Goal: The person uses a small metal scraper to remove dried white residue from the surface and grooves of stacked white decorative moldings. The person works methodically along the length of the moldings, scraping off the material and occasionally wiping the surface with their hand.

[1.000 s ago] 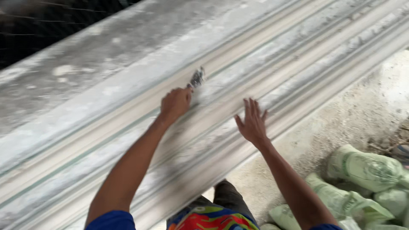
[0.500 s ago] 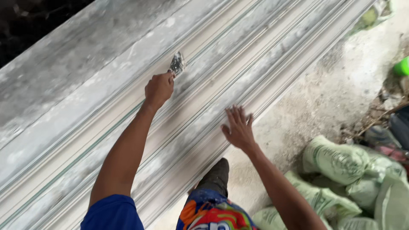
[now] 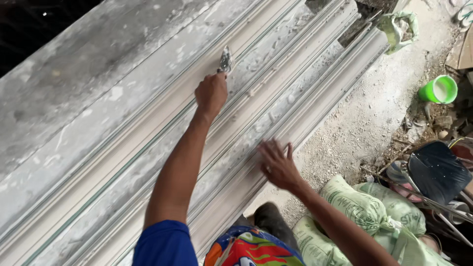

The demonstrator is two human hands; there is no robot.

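Hands first: right hand point(image 3: 278, 165) nearer, fingers spread, palm laid flat on the lower ribs of the long grey-white moulded strips point(image 3: 148, 148), slightly blurred, holding nothing. Left hand point(image 3: 212, 93) farther out at the end of a stretched arm, fist closed round the handle of a small putty knife point(image 3: 226, 60), blade tip pressed into a groove between two ribs.

Judged from that: scraping or filling along the groove, somewhere mid-length, with more of the moulding running on up and to the right. Next stroke would call for keeping the blade seated in the same channel, at a steady low angle, with the flat palm bracing on the ribs; hard to tell whether the blade carries any filler.

Farther off, to the right on the dusty ground point(image 3: 374, 123): green-printed sacks point(image 3: 364, 207) piled close by, a dark shovel blade point(image 3: 436, 170) beyond them, a green bucket point(image 3: 438, 89) with pale contents, and a torn bag point(image 3: 401, 27) near the far end of the strips.
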